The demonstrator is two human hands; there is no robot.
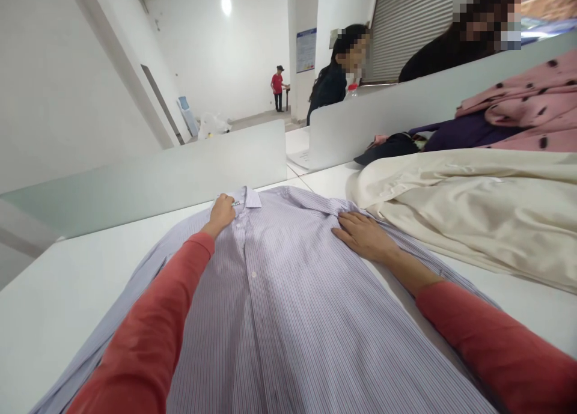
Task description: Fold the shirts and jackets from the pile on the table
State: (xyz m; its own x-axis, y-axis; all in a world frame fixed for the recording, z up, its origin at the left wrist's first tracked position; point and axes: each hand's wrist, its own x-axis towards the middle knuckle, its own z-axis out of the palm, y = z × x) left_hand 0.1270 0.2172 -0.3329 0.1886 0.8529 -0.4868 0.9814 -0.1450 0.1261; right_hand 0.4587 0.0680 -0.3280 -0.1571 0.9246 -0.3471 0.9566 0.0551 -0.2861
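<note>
A striped, light purple button-up shirt (297,282) lies front side up on the white table (90,270), its collar at the far end and its sleeves along both sides. My left hand (224,210) is closed on the shirt's collar area, left of the visible collar point. Flat on the shirt near its right shoulder rests my right hand (363,232), fingers spread and palm down. A white button shows on the placket below the collar.
Cream cloth (487,210) lies on the right, with pink spotted cloth (532,107) and dark garments (464,131) behind it. Frosted dividers (180,173) edge the table's far side. Two people sit beyond them; another person (279,86) stands farther back.
</note>
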